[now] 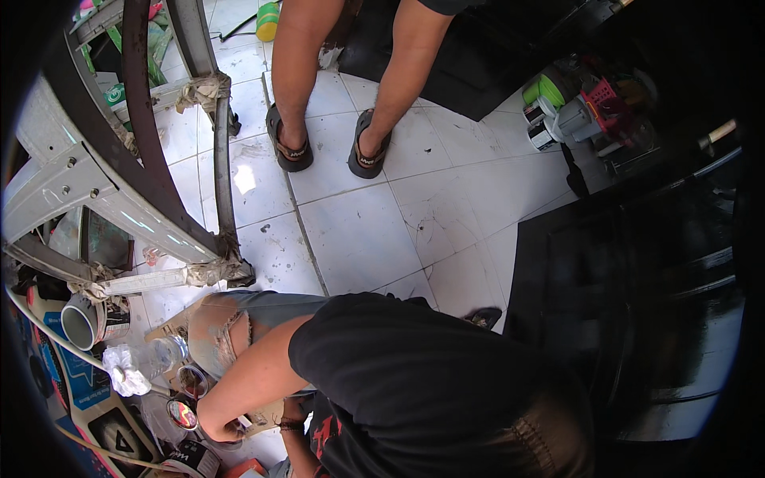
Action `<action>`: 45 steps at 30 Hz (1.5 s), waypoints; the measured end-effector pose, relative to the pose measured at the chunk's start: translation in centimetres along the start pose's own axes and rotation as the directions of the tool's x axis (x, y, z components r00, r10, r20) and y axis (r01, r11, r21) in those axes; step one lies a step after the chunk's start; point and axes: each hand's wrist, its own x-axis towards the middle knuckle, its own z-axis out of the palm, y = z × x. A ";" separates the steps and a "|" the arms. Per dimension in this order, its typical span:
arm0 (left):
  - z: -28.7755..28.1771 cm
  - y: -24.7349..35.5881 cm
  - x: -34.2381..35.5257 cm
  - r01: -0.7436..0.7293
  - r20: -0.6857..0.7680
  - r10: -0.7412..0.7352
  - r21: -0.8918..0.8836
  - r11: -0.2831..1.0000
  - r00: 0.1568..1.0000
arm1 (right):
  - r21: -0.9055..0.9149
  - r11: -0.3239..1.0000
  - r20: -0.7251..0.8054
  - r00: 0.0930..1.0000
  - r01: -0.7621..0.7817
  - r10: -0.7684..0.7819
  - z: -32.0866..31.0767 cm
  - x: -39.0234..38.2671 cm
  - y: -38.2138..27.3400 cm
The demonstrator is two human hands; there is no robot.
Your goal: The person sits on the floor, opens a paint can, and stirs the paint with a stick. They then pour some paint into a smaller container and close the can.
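My right forearm reaches down-left across a knee in torn jeans [209, 338]. My right hand [223, 424] has curled fingers among small containers; what they grip is hidden. My left hand [293, 408], with a bracelet at the wrist, is partly behind that arm, fingers hidden. Nearby are a colourful round tin [182, 413], a cup of dark contents [193, 382], a clear bottle [166, 353], crumpled white tissue [124, 368] and cardboard [259, 417].
Another person's sandalled legs [299, 72] stand ahead on white tiles [343, 231]. A metal frame [139, 215] occupies the left, above a pail [84, 323]. Glossy black panels [613, 319] line the right, with containers [574, 115] farther back.
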 end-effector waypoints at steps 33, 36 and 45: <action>-13.2 13.7 12.7 0.083 -0.995 0.101 0.101 0.991 0.009 | 0.553 0.798 -0.821 -0.006 0.239 0.571 -3.4 -17.8 8.8; -15.8 11.0 16.3 0.208 -0.980 -0.003 0.040 0.977 0.201 | 0.535 0.778 -0.792 -0.126 0.330 0.598 -4.1 -17.2 9.0; -16.7 7.1 17.6 0.529 -0.775 -0.396 -0.094 0.843 0.493 | 0.450 0.713 -0.760 -0.189 0.537 0.622 -5.1 -15.5 7.9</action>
